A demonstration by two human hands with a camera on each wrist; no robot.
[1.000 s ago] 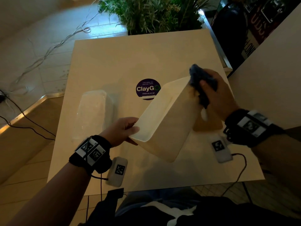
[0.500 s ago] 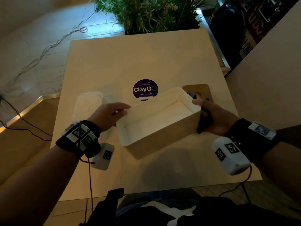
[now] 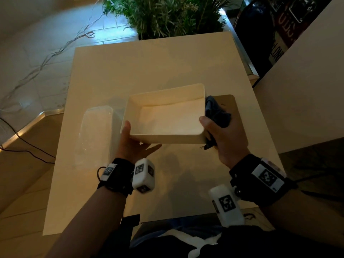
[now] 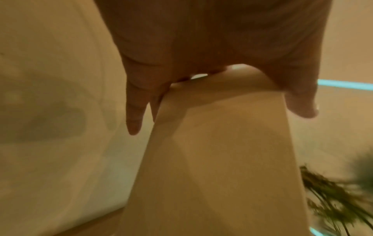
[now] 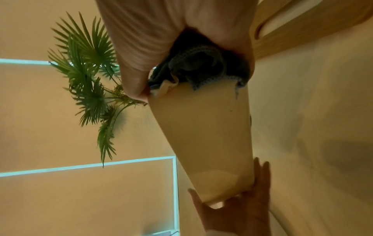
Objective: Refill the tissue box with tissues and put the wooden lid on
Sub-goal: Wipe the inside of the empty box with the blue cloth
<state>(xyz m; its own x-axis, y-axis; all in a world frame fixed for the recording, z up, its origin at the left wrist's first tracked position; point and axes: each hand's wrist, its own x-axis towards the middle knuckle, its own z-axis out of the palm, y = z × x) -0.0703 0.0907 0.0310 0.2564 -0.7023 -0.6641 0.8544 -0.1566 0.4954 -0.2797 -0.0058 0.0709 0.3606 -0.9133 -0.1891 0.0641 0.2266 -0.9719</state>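
Observation:
The white tissue box is held level above the table, opening up, with nothing inside. My left hand grips its left end, thumb on the wall and fingers under the base. At the right end my right hand grips the box with a dark cloth bunched against the wall, thumb over the rim. The wooden lid lies flat on the table, partly hidden behind that hand. A clear-wrapped tissue pack lies to the left of the box.
The square table has bare surface at the back and in front of the hands. A potted plant stands past the far edge. A pale panel rises on the right. Cables trail on the floor at left.
The box was tipped on its side with the cloth at its upper end. It has come level, opening up, and now covers the round sticker; both hands hold its ends.

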